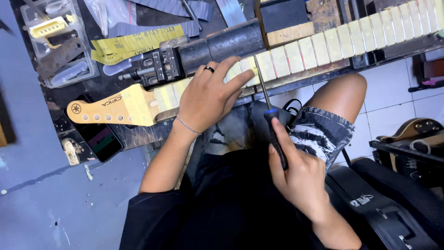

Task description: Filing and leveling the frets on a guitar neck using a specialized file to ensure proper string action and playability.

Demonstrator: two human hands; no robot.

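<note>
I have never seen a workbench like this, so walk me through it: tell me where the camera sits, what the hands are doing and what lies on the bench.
There is one picture, taken from a camera on the person's head, looking down past their lap at a dark, cluttered workbench.

Across the bench lies a pale guitar neck, its headstock pointing left; it has no strings, and its tuner holes are bare. It rests on a dark block.

The left hand, with a ring and a bracelet, presses flat on the neck. The right hand grips the dark handle of a thin metal tool, whose shaft lies across the fretboard beside the left fingers.

Also on the bench: a phone, yellow sandpaper strips, and a clear plastic box of small parts. A black guitar case sits on the tiled floor at right.
</note>
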